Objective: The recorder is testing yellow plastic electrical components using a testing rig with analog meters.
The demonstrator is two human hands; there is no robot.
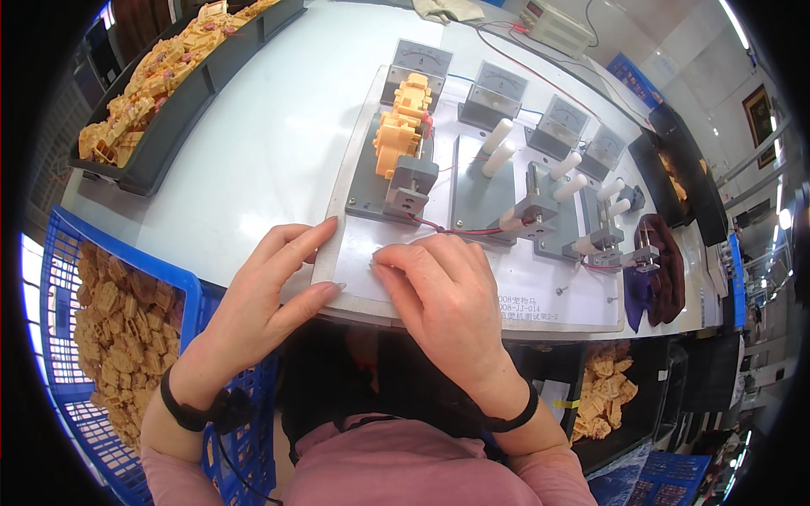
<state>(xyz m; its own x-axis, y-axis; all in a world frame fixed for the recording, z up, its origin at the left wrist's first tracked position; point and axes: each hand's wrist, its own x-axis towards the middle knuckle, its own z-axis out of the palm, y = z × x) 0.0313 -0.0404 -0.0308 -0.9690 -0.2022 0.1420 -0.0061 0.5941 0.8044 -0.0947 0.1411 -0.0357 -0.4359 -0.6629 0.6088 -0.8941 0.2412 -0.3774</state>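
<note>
Tan plastic parts (118,329) are piled in a blue plastic lattice basket (192,305); to its right, the empty left hand (257,299) is held wide at the edge of a pale rectangular board (356,253). Beyond the hands, a yellow plastic part (393,145) is seated on a grey blocky fixture (364,190). The right hand (451,299) is held over the board, fingertips gathered narrowly; any grip cannot be told.

At four o'clock, a white sheet (540,280) bears three lines of black characters and numbers (528,310); from twelve to two, meter dials (422,57) show scales.
</note>
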